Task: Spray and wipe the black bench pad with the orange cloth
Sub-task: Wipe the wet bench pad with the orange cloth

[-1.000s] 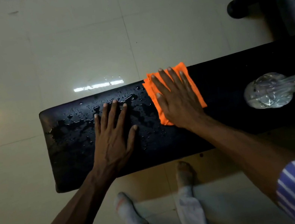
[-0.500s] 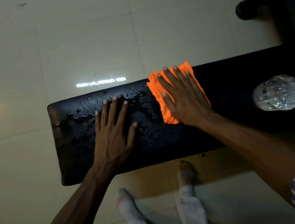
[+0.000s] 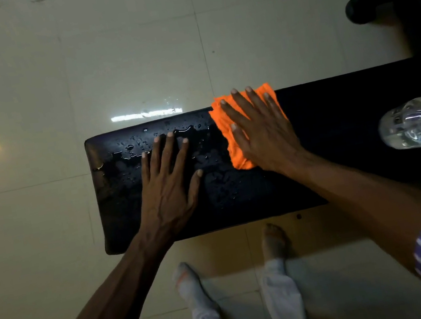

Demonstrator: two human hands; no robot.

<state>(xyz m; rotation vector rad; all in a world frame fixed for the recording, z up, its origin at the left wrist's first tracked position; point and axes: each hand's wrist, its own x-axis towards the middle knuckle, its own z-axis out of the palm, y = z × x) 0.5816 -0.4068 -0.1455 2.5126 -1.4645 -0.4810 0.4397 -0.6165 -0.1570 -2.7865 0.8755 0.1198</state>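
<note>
since the earlier frames both hands and the cloth keep the same places on the pad; only the view has drifted, so the pad's left end now sits further right in the picture and the bottle's yellow cap has slipped past the right edge. the black bench pad [image 3: 238, 196] runs with its long axis left to right across the view, its rounded end pointing left, over a pale tiled floor [image 3: 127, 47]. water drops [image 3: 139, 145] bead on its left part. the left hand [image 3: 167, 183] lies flat on that wet patch, fingers straight and spread, holding nothing. just right of it the orange cloth [image 3: 232, 144] lies on the pad's far edge under the right hand [image 3: 261, 133], whose straight, spread fingers press it down. further right a clear plastic bottle [image 3: 417, 124] lies on its side on the pad, well apart from the cloth.
</note>
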